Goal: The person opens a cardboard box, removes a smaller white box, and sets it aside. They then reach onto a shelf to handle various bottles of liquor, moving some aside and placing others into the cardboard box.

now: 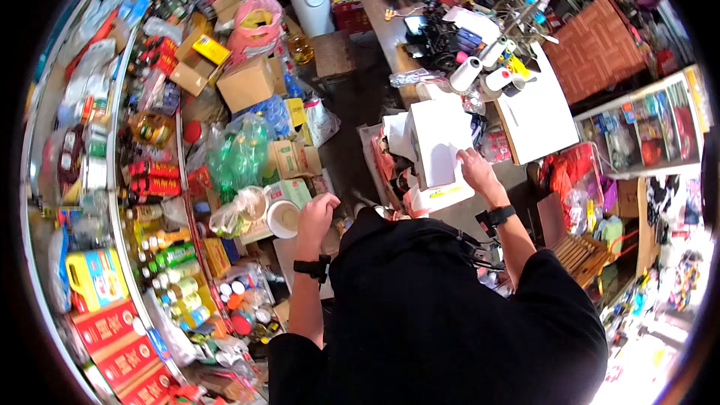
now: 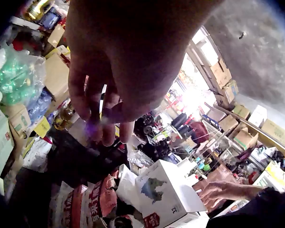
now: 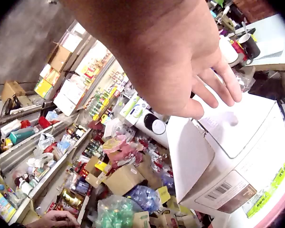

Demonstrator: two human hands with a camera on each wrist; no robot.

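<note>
A white cardboard box (image 1: pixel 441 142) with a raised flap stands on a cluttered pile in front of the person. My right hand (image 1: pixel 480 174) is at its right side in the head view. In the right wrist view the loosely bent fingers of the right hand (image 3: pixel 199 80) lie over the top of the white box (image 3: pixel 232 164), fingertips right at the flap. The box side bears a barcode label (image 3: pixel 223 190). My left hand (image 1: pixel 316 217) hangs in the air near a white tub (image 1: pixel 284 219), its fingers (image 2: pixel 108 133) loosely bent and pointing down, holding nothing visible.
Crowded shelves with bottles (image 1: pixel 176 255) and red cartons (image 1: pixel 105 326) line the left. A bag of green bottles (image 1: pixel 238 151) and a brown carton (image 1: pixel 246 82) stand ahead. Thread cones (image 1: pixel 466 73) sit on the table (image 1: pixel 536 124). A wooden stool (image 1: pixel 589 261) is at right.
</note>
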